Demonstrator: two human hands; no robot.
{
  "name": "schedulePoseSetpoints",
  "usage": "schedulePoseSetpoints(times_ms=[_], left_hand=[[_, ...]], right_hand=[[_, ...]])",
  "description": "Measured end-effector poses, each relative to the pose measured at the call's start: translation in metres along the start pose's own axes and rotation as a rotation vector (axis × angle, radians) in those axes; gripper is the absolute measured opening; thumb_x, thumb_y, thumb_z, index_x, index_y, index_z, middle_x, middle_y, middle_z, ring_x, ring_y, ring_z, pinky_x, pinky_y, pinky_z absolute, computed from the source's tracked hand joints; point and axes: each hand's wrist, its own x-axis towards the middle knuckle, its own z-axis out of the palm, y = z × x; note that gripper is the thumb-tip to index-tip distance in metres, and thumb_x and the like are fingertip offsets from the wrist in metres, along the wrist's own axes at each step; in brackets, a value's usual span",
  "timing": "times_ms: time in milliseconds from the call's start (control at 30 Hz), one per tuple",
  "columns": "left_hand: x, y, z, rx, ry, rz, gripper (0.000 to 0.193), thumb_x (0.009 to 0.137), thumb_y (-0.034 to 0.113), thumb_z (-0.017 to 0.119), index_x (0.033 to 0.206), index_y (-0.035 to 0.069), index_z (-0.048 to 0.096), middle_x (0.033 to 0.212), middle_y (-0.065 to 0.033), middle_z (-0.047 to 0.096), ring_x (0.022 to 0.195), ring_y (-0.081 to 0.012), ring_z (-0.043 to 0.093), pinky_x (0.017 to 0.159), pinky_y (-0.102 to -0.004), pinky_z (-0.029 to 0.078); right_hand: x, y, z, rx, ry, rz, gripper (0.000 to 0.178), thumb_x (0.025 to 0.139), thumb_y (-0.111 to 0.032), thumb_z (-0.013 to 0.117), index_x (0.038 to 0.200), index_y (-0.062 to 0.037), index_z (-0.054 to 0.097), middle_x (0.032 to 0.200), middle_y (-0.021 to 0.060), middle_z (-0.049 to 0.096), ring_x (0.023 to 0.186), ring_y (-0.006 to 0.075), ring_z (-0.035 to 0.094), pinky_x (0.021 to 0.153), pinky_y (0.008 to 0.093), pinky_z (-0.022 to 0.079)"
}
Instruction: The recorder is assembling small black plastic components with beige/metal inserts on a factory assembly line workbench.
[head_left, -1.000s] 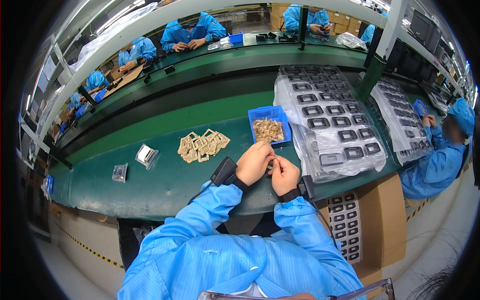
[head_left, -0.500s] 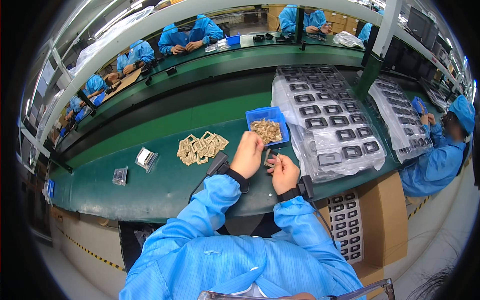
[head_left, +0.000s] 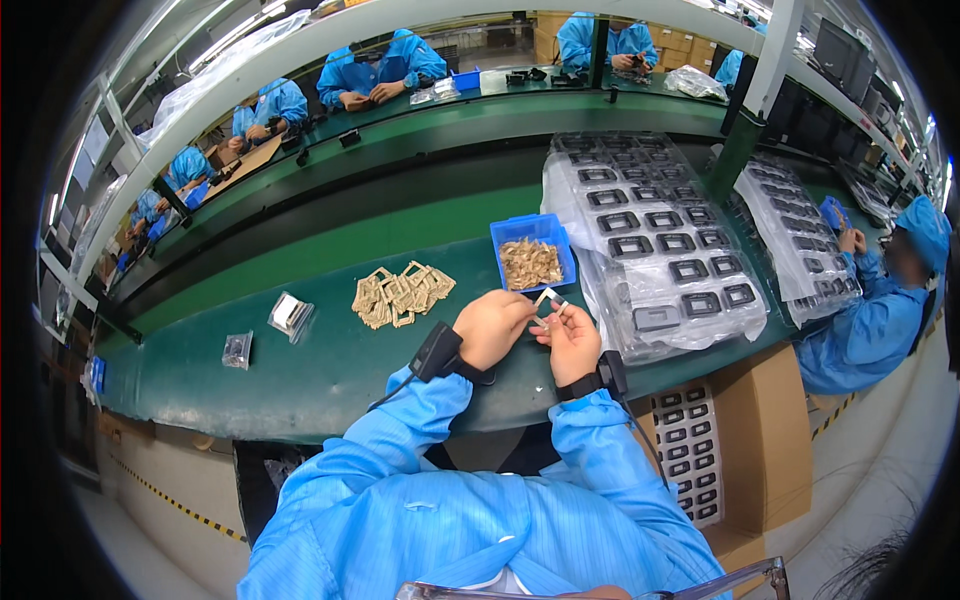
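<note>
I grip a small pale frame in the fingers of my right hand, raised just in front of the blue bin. My left hand is curled in close, its fingertips at the frame's left side; I cannot tell whether they pinch it. Thin brown pieces fill much of the bin. Left of it, a loose heap of tan frames lies on the green counter. To my right sit plastic-covered trays of black frames.
</note>
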Motion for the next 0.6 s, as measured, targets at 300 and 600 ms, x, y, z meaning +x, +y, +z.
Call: schedulePoseSetpoints(times_ms=[300,600], left_hand=[[-0.015,0.007,-0.006,0.073,-0.09,-0.026,0.013,0.083,0.011,0.07,0.093,0.004,0.071,0.093,-0.0117,0.072,0.09,-0.0294,0.07,0.075,-0.0392,0.057],[-0.02,0.0,0.003,0.026,-0.05,-0.026,0.014,0.082,0.012,0.069,0.093,0.003,0.066,0.086,-0.0115,0.068,0.081,-0.0289,0.066,0.069,-0.0366,0.054]], right_hand=[[-0.002,-0.003,0.0,0.009,-0.027,-0.021,0.023,0.099,-0.006,0.059,0.119,0.0028,0.055,0.093,0.0089,0.069,0.075,0.0149,0.071,0.06,0.0219,0.053],[0.001,0.004,-0.002,-0.094,-0.096,-0.132,0.014,0.097,-0.006,0.061,0.107,0.0013,0.067,0.099,0.007,0.068,0.079,0.0134,0.068,0.057,0.0218,0.051]])
